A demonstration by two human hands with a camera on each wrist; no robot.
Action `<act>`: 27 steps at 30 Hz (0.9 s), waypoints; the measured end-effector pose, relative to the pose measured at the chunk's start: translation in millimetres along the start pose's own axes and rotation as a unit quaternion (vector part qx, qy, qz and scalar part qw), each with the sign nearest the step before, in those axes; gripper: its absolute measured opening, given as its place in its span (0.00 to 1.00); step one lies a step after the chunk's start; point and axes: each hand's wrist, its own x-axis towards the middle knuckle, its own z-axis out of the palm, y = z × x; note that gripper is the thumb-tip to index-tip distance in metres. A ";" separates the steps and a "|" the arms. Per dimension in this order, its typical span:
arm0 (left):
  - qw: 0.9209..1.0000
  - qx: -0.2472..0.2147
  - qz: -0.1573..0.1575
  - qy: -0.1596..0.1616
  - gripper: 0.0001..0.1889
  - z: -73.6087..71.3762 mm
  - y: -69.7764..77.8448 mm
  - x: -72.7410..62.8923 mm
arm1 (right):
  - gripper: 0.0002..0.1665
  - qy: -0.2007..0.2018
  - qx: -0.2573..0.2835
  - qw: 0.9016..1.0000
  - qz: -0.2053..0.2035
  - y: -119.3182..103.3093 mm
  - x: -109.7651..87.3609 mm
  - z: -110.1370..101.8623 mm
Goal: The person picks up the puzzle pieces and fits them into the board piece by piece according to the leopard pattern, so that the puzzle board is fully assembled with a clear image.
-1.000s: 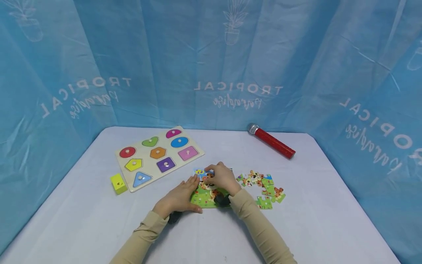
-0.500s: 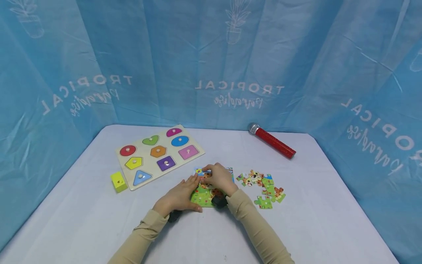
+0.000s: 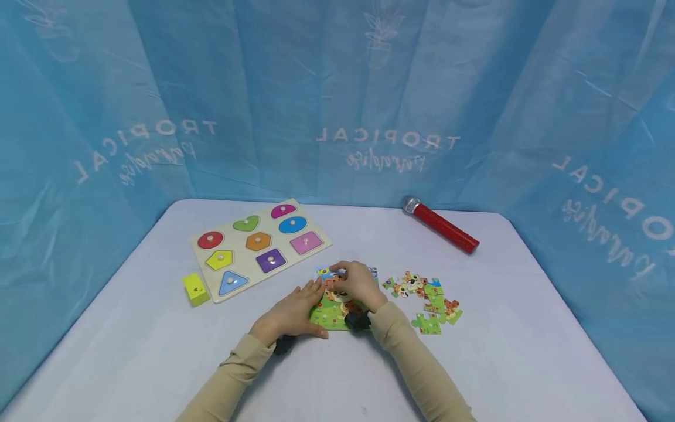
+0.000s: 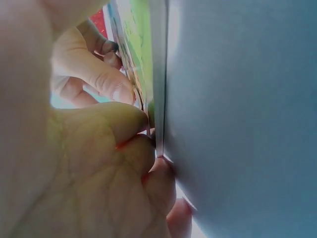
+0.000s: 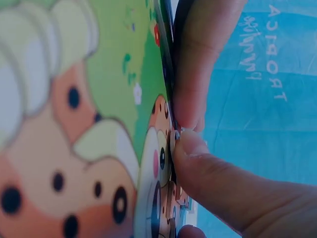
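A jigsaw puzzle board [image 3: 328, 319] with a spotted cartoon animal on green grass lies in front of the person. The left hand [image 3: 293, 315] rests at its left side, fingers extended with the tips on the edge and the thumb spread toward the near corner. In the left wrist view, those fingers touch the board's edge [image 4: 159, 74]. Over the upper part of the board, the right hand [image 3: 361, 285] pinches a small puzzle piece [image 5: 174, 140] between thumb and index finger, down at the picture's surface. Most of that piece is hidden by the fingers.
Right of the board lie loose puzzle pieces [image 3: 435, 300], some joined together. A wooden shape board [image 3: 250, 271] with knobbed shapes sits at the back left, beside a yellow block [image 3: 195, 290]. A red microphone [image 3: 445, 227] lies at the back right.
The right hand has shifted slightly on the board, leaving more of its top right corner visible. The left hand keeps its place. The whole head view has shifted a little.
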 end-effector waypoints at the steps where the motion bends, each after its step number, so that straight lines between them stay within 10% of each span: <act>1: 1.000 0.000 -0.001 0.000 0.55 0.2 0.2 0.6 | 0.25 0.001 -0.004 1.000 0.001 0.5 0.2 -0.7; 27: 1.000 0.004 -0.001 0.005 0.56 -0.7 3.9 -7.1 | 0.25 0.019 -0.062 0.998 -0.013 -0.1 -5.8 6.5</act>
